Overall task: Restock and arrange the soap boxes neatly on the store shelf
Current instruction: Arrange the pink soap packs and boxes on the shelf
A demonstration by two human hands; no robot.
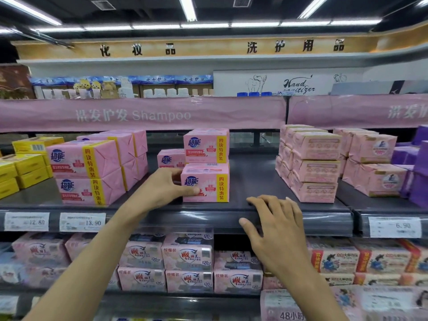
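Two pink soap boxes stand stacked in the middle of the dark shelf (254, 179). My left hand (165, 188) grips the left side of the lower pink soap box (209, 185), thumb across its front. The upper pink soap box (207, 145) sits on top of it. Behind them lies another pink soap box (170, 158), partly hidden. To the left stands a two-high stack of pink soap boxes (85, 172), turned at an angle. My right hand (274, 224) rests on the shelf's front edge with its fingers spread, holding nothing.
Yellow boxes (25, 165) fill the shelf's left end. Pale pink wrapped soap packs (315, 163) and purple packs (416, 172) stand at the right. Bare shelf lies between the middle stack and the right packs. Price tags (82, 222) line the rail; more pink packs (187, 262) fill the shelf below.
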